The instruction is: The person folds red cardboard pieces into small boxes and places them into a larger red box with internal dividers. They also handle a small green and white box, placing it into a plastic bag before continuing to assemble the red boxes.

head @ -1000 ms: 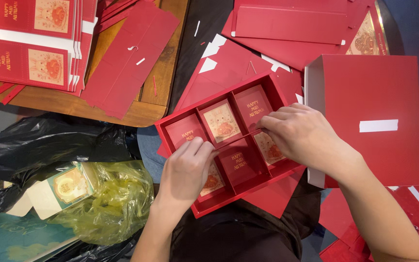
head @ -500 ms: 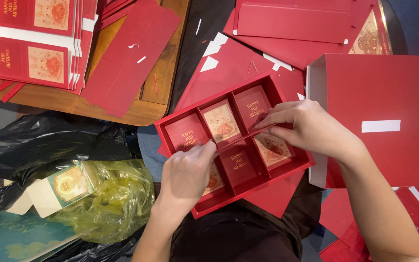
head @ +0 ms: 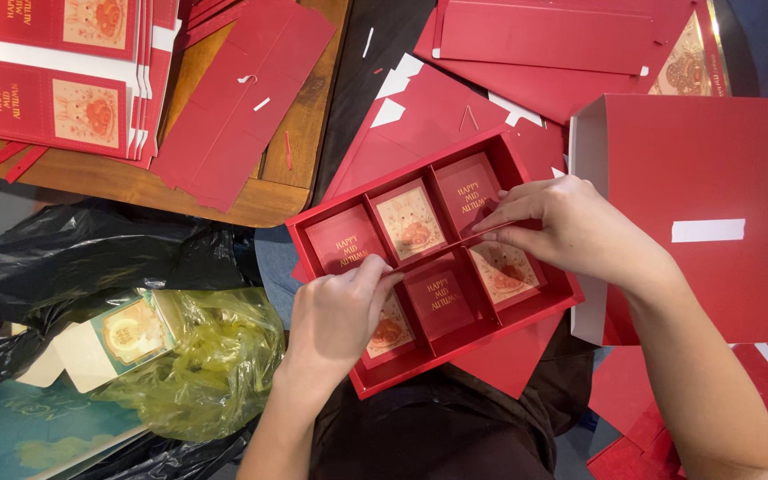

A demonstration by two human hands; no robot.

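Observation:
A red gift tray [head: 555, 307] with six compartments rests on my lap, each cell holding a small square box, some red with gold lettering, some with a cream picture top. My left hand [head: 338, 313] lies over the front-left cell, fingertips on the divider beside the front-middle red box [head: 438, 295]. My right hand [head: 569, 225] pinches the divider between the back-right box [head: 466, 192] and the front-right picture box [head: 502, 270].
A large red box lid [head: 695, 178] stands at the right. Flat red card sheets [head: 526, 40] lie behind. A wooden table [head: 224, 200] at the left holds stacked red cartons [head: 55, 89]. Black and yellow plastic bags [head: 197, 364] with a small box sit lower left.
My right hand has lifted off the front-right cell and moved back to the divider, uncovering the picture box there. My left hand has barely moved.

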